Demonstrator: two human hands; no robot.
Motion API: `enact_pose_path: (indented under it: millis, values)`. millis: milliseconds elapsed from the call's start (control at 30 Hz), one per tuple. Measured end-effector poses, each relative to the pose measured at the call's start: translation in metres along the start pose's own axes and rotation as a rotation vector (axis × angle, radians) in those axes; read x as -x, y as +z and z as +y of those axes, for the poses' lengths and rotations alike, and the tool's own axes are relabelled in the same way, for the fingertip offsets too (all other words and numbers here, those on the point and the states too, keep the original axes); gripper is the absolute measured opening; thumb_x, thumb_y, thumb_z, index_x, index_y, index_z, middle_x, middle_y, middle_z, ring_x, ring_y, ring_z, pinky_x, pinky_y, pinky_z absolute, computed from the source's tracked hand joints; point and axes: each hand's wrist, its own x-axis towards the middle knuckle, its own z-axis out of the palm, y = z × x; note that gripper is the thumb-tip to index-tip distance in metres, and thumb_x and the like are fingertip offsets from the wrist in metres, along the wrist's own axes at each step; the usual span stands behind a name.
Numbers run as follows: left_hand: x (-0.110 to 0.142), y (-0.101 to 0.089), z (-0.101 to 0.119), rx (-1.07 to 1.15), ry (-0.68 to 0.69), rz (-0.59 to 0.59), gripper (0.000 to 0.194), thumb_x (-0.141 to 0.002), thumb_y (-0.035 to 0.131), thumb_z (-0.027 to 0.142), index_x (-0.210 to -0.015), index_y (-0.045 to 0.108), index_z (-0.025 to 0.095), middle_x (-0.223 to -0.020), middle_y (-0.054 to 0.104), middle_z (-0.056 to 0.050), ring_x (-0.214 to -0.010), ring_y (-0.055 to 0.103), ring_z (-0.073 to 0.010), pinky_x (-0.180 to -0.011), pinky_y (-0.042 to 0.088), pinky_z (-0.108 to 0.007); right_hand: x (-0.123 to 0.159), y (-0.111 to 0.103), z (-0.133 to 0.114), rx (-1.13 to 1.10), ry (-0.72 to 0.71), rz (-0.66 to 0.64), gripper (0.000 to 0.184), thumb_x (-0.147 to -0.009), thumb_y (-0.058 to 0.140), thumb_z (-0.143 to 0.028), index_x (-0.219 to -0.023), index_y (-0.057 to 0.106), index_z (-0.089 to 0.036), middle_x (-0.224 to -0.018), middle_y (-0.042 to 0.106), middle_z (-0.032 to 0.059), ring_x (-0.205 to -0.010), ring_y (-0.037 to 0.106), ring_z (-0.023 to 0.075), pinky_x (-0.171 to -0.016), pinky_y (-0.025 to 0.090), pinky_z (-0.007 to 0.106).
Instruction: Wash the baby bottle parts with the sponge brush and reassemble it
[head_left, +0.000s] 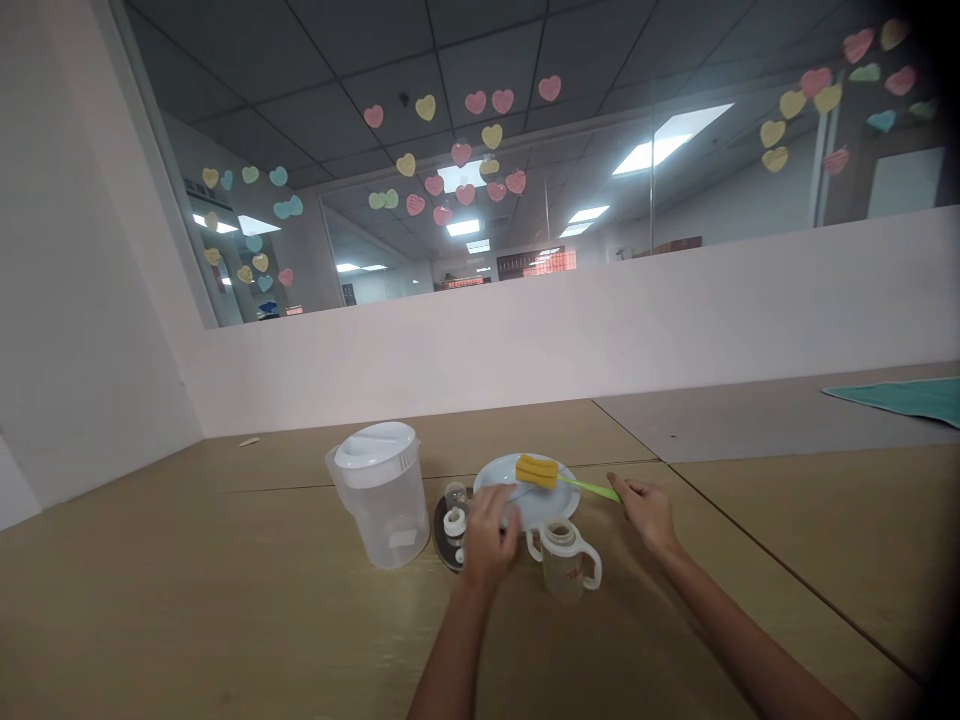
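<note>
Tan table (225, 600), white wall (525, 350), window (592, 150), sponge brush (537, 472)

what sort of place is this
Likely an office-type or training room indoors: a wide window dotted with colourful heart-shaped notes, bright rectangular ceiling lights seen at the glass, and a big tabletop set against the wall.

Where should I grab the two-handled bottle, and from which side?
Probably the left handle, coming from the left: the bottle stands upright with its mouth uncovered, that loop juts out toward the left hand, and the right hand is holding the sponge brush.
</note>
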Motion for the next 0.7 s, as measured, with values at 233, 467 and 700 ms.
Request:
enact_pose_path:
  millis: [233,467,700]
  values:
    - [0.010,0.028,0.039,0.244,0.217,-0.090,0.044,-0.078,0.055,0.045,-0.113,0.053,0.018,-0.101,0.061,-0.010,-0.095,0.056,-0.0219,-0.086,0.046,-0.036,0.001,-0.003,0.000,-0.013,0.039,0.031,0.045,-0.069,0.049,-0.055,-0.045,0.028,-0.023,-0.042,0.026,-0.0061,-0.043,0.028,0.0089,-0.042,0.023,0.023]
    - [0.014,0.034,0.058,0.494,-0.010,-0.108,0.078,-0.052,0.076,0.055,-0.117,0.051,0.020,-0.094,0.057,-0.007,-0.084,0.054,-0.0189,-0.077,0.050,-0.033,-0.001,-0.003,0.001,-0.026,0.041,0.033,0.044,-0.068,0.049,-0.054,-0.044,0.031,-0.022,-0.041,0.027,-0.0060,-0.042,0.029,0.0089,-0.042,0.024,0.024]
    - [0.021,0.042,0.062,0.698,-0.219,-0.244,0.087,-0.041,0.084,0.045,-0.119,0.050,0.025,-0.110,0.056,-0.006,-0.097,0.053,-0.0214,-0.084,0.047,-0.034,-0.002,-0.002,0.002,-0.025,0.051,0.040,0.043,-0.068,0.049,-0.054,-0.044,0.032,-0.022,-0.040,0.027,-0.0061,-0.041,0.029,0.0090,-0.041,0.023,0.024]
